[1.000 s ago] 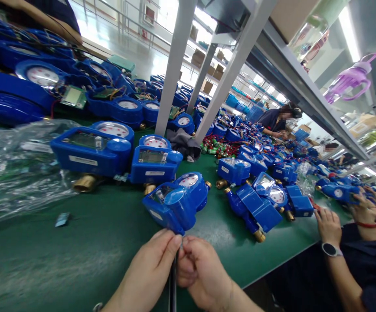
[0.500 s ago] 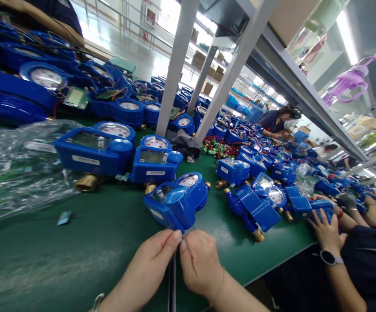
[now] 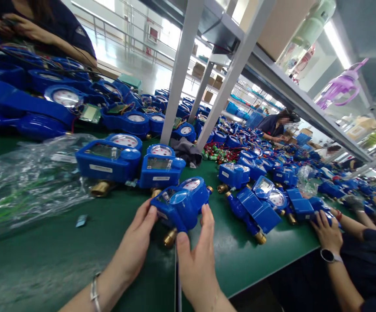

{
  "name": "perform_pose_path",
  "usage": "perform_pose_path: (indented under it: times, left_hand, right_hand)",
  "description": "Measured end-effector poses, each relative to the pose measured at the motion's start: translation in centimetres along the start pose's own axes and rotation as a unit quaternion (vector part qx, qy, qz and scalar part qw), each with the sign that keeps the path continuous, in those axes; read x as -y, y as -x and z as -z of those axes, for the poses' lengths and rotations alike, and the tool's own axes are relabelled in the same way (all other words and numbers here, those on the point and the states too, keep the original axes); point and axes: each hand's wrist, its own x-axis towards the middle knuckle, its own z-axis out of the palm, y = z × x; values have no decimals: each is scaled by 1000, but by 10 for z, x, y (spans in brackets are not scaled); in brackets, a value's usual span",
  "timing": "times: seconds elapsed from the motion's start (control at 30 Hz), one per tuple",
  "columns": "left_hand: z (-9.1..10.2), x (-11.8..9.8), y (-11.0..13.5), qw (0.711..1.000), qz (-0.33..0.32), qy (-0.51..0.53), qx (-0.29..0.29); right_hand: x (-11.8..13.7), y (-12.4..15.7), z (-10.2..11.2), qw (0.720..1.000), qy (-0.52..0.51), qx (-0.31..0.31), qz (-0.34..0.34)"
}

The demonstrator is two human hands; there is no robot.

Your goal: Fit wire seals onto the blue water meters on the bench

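Note:
A blue water meter (image 3: 181,203) with a round dial and a brass fitting at its near end is held just above the green mat (image 3: 60,255) near the front edge. My left hand (image 3: 137,242) grips its left side with the fingers curled against the body. My right hand (image 3: 196,255) holds its right side, fingers reaching up along the housing. A thin dark cord (image 3: 177,281) hangs down between my wrists.
Two more blue meters (image 3: 109,160) stand behind it, and many others crowd the table to the back and right. Crumpled clear plastic bags (image 3: 21,182) lie at left. Grey shelf posts (image 3: 178,78) rise mid-table. A neighbour's hand with a wristwatch (image 3: 329,255) works at right.
My hands left the pinched cord at the meter's near end and moved forward to clasp the meter on both sides. The view tilted down a little. The neighbour's hand took a meter.

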Motion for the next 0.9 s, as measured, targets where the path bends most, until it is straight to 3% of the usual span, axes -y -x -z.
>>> perform_pose_path:
  times: [0.1, 0.2, 0.3, 0.4, 0.6, 0.67, 0.73, 0.83, 0.9]
  left_hand:
    - [-2, -1, 12, 998, 7, 24, 53]
    - [-3, -3, 31, 992, -35, -52, 111]
    - [-11, -1, 48, 955, -97, -164, 226]
    - [-23, 2, 60, 917, -130, -201, 319]
    - [-25, -9, 75, 874, -156, -237, 396]
    - [-15, -22, 78, 865, -183, -260, 389]
    - [2, -38, 78, 868, -196, -302, 341]
    - [47, -59, 64, 871, -194, -413, 182]
    - [88, -69, 46, 831, -218, -509, 48]
  right_hand:
    - [-1, 6, -4, 999, 1, 36, -23]
    - [-24, 19, 7, 997, -14, -1, -78]
    - [-51, 25, 25, 982, -75, -61, -165]
    - [-68, 17, 42, 959, -161, -97, -213]
    - [-91, 2, 61, 957, -177, -99, -207]
    - [-104, 3, 63, 953, -179, -107, -218]
    - [-114, 5, 63, 946, -202, -114, -228]
    - [-118, 9, 65, 948, -209, -104, -219]
    - [-115, 13, 67, 958, -192, -112, -179]
